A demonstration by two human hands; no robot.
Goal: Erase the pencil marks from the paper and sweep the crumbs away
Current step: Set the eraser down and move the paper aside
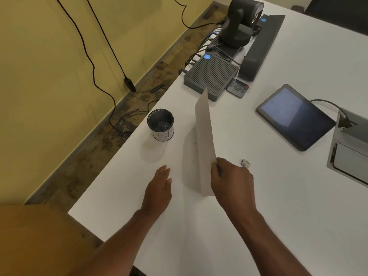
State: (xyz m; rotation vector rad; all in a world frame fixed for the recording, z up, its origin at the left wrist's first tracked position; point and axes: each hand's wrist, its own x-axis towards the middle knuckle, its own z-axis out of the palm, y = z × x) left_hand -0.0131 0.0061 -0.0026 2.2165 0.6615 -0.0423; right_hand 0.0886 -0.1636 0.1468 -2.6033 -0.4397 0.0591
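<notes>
Two hands over white table (pixel 258 226). R hand (pixel 232 181) pinches the paper (pixel 205 144) by its near edge, sheet tipped up almost on edge, lower side at the tabletop. L hand (pixel 159 188) flat, fingers straight, just left of the sheet. Eraser (pixel 245 163) lies just right of R hand. Mesh cup (pixel 161 124) near table's left edge; tablet (pixel 294 116) w/ cable well to the right; bare tabletop betw cup & paper
</notes>
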